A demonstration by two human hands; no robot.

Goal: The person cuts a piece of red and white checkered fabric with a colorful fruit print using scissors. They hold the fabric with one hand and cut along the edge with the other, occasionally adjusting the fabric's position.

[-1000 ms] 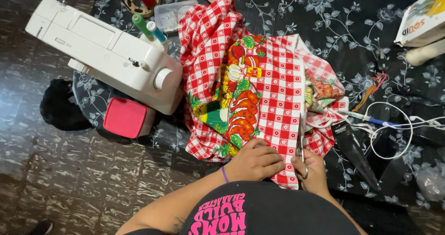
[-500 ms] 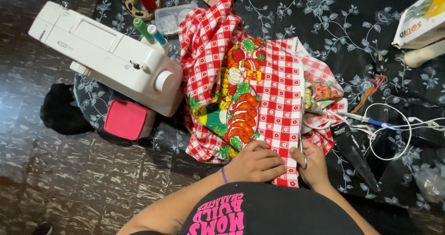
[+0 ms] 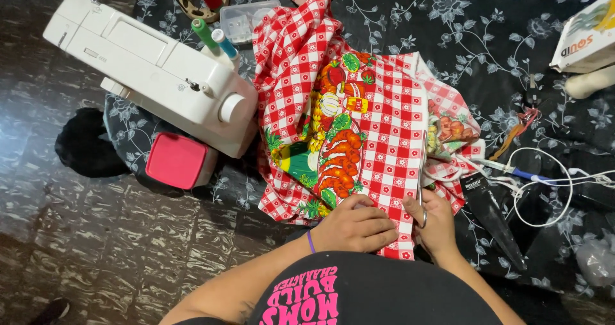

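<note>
A red-and-white checked cloth (image 3: 391, 126) with a colourful vegetable print lies bunched on a dark flowered tablecloth (image 3: 487, 36). My left hand (image 3: 357, 225) presses flat on the cloth's near edge. My right hand (image 3: 437, 222) grips a pair of scissors (image 3: 421, 171), whose long blades run away from me along the cloth's right side. A purple band circles my left wrist.
A white sewing machine (image 3: 154, 72) with green and blue thread spools stands at the left, a pink box (image 3: 176, 161) beside it. White cables (image 3: 544, 177), a blue pen, a dark sheath and a carton (image 3: 586, 36) lie to the right.
The view has shifted slightly. My hands and the scissors stay at the cloth's near edge with almost no movement.
</note>
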